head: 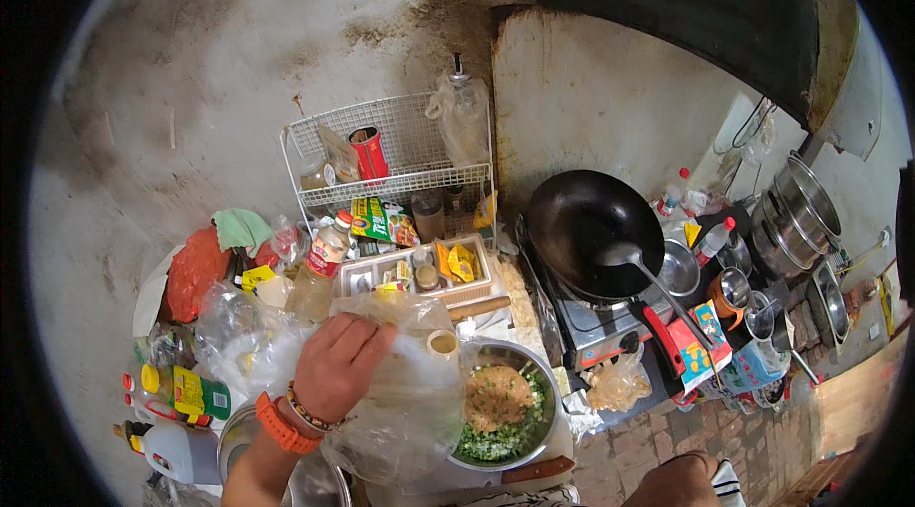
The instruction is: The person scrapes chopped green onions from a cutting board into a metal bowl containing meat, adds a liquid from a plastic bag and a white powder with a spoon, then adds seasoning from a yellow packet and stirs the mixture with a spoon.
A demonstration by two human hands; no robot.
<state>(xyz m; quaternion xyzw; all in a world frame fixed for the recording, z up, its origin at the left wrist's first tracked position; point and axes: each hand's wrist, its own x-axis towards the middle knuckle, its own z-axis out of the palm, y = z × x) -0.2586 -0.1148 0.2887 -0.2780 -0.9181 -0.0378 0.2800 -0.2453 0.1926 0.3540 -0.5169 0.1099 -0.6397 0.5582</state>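
My left hand (344, 357), with an orange watch strap and a bracelet at the wrist, grips the top of a clear plastic bag (400, 421). The bag hangs down over the left rim of a steel bowl (549, 428). A pale hollow tube end (444, 342) shows beside the bag's upper right. Inside the bowl lie a brownish minced mixture (498, 396) and chopped green onion (500, 441). My right hand (675, 480) is low at the bottom edge, away from the bowl; its fingers are mostly hidden.
A knife's wooden handle (540, 470) lies just below the bowl. A black wok (593, 228) with a ladle (622, 255) sits on a gas stove (607, 335). Behind the bag stand a seasoning tray (457, 295), a glass bottle (325, 264) and a wire rack (400, 174). Oil jugs (186, 392) are left.
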